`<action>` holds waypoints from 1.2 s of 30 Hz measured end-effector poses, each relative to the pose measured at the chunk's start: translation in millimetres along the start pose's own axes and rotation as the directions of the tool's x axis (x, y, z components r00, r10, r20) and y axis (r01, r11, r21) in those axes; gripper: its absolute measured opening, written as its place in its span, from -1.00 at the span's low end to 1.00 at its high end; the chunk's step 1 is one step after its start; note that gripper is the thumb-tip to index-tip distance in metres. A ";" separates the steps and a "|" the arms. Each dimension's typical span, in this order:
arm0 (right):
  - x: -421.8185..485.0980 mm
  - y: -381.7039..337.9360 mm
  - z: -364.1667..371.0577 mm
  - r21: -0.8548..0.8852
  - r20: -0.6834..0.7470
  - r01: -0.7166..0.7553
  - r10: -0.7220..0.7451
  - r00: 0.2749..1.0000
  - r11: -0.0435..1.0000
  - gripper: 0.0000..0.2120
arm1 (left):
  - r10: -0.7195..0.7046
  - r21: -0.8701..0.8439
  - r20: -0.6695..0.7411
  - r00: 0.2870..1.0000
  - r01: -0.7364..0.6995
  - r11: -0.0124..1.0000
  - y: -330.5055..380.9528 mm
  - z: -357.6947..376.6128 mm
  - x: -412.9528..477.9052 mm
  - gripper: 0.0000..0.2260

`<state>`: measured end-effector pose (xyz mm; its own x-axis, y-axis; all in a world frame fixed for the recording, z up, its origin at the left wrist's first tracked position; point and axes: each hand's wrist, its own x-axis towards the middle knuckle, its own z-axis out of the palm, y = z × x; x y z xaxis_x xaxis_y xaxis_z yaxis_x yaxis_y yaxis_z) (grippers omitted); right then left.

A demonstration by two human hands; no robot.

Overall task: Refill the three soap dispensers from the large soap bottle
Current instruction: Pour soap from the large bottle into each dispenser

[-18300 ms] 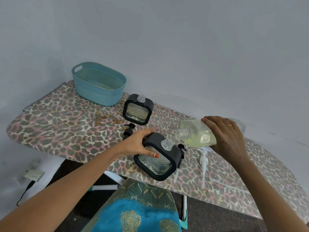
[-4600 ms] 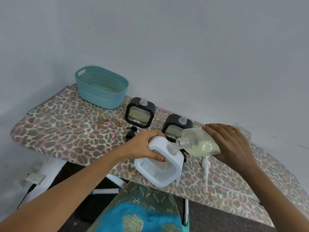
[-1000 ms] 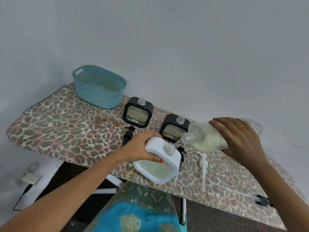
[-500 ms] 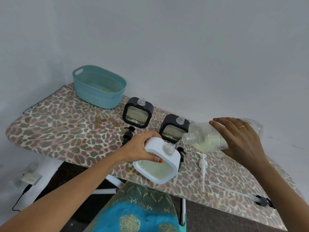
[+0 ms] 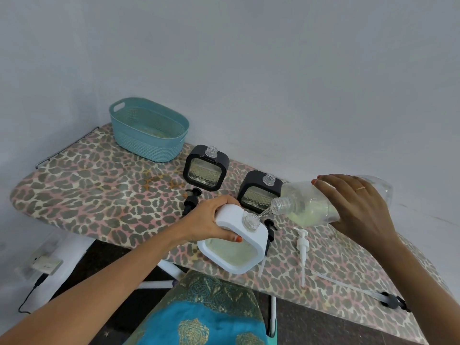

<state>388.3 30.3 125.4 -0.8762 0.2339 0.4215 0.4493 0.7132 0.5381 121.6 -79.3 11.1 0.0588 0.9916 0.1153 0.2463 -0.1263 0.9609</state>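
The white dispenser (image 5: 232, 250), tilted above the ironing board's (image 5: 99, 185) near edge, is filling, its level standing higher than seconds ago. Left grip (image 5: 211, 220) is clasping it; right grip (image 5: 358, 207) is clasping the tipped large soap bottle (image 5: 306, 207). The final refill is likely nearing completion.

No writing can be read anywhere. The bottle (image 5: 303, 202) shows no legible label. The white dispenser (image 5: 232, 220) is plain too.
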 end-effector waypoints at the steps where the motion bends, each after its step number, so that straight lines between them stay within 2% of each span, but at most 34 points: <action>1: 0.2 0.2 -0.2 -0.001 0.003 0.002 -0.002 1.000 1.000 -0.19 | 0.000 -0.001 -0.001 1.000 0.000 1.000 0.0 0.2 -0.1 -0.54; 7: 0.2 2.0 -2.2 -0.005 0.025 -0.002 0.002 1.000 1.000 -0.12 | -0.001 -0.009 -0.007 1.000 0.001 1.000 0.6 1.2 -0.3 -0.54; 36: 1.8 2.8 -4.6 -0.004 0.027 0.006 -0.006 1.000 1.000 -0.10 | -0.014 -0.022 -0.002 1.000 0.014 1.000 1.4 2.9 -1.8 -0.55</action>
<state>388.8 29.7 131.0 -0.8831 0.2473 0.3987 0.4448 0.7116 0.5439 124.6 -81.3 11.6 0.0539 0.9933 0.1025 0.2256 -0.1121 0.9677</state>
